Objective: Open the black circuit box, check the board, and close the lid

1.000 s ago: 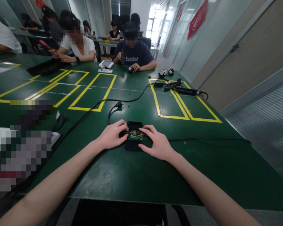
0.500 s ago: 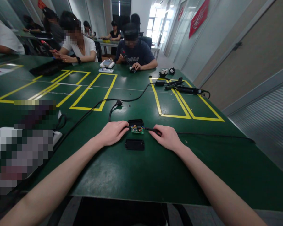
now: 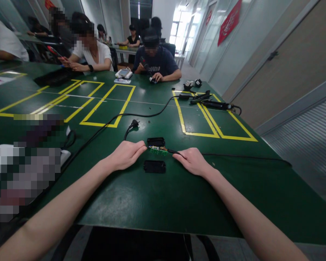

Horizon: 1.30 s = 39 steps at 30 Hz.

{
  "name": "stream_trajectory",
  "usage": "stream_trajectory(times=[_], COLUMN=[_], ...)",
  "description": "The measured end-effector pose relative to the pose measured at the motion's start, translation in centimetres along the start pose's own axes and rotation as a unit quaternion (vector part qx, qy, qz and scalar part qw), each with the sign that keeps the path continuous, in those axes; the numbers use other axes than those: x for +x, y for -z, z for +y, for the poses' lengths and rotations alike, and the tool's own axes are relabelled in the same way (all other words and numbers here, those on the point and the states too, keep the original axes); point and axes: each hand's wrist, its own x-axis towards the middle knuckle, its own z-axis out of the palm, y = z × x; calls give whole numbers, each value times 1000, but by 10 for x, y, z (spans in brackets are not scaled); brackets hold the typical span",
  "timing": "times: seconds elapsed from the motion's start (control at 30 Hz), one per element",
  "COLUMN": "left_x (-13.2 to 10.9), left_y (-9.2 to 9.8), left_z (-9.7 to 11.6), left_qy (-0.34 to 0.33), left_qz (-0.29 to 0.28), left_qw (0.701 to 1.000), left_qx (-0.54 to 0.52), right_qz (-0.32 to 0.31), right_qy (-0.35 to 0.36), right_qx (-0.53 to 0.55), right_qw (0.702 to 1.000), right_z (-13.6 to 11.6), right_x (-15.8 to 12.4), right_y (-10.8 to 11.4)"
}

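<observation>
Between my hands hangs a small green circuit board (image 3: 158, 152), tilted so that its soldered underside faces me. My left hand (image 3: 129, 154) pinches the cable at the board's left end; most of that cable is hidden by the fingers. On the other side, my right hand (image 3: 191, 159) is closed around the black cable (image 3: 174, 152) that joins the board's right end. One black plastic case half (image 3: 155, 141) lies just behind the board. The other case half (image 3: 154, 166) lies in front of it, nearer to me. A black power plug (image 3: 135, 124) rests beyond my left hand.
A long black cord (image 3: 143, 115) crosses the green table (image 3: 163, 203). At the right lie black hair-styling tools (image 3: 210, 103) among yellow tape outlines. A person in a dark shirt (image 3: 160, 61) works across the table, near a white device (image 3: 124, 73). Blurred items stand at the left.
The circuit board has turned over from its component side to its soldered underside. My hands have shifted only slightly, still holding the cables. The plug has moved a little left.
</observation>
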Motion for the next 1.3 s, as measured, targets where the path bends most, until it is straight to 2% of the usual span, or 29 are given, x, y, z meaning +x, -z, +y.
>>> stream_trajectory(times=[0.13, 0.3, 0.5, 0.6, 0.77, 1.03, 1.17, 1.3], left_x=[-1, 0, 0, -2, -3, -2, -3, -3], left_y=[3, 5, 6, 2, 0, -2, -2, -2], left_z=[2, 1, -1, -3, -6, -7, -6, -4], left_qy=[3, 14, 19, 24, 21, 20, 25, 31], left_qz=[-20, -88, -136, -118, -53, -34, -33, -48], left_qw=[997, 978, 969, 973, 972, 973, 974, 984], left_qx=[-72, -190, -203, -197, -227, -229, -225, -169], right_qz=[-18, -39, -53, -39, 42, 154, 166, 143], right_qy=[13, 22, 39, 50, 45, 34, 28, 10], right_qx=[-1, -2, -34, -22, 6, 33, 39, 35], right_qw=[1000, 999, 997, 998, 998, 987, 985, 989], right_z=[-1, -4, -6, -3, 0, -2, -4, -4], right_x=[-2, -5, -6, -5, -3, -1, 0, 0], right_y=[3, 5, 5, 4, 3, 2, 2, 2])
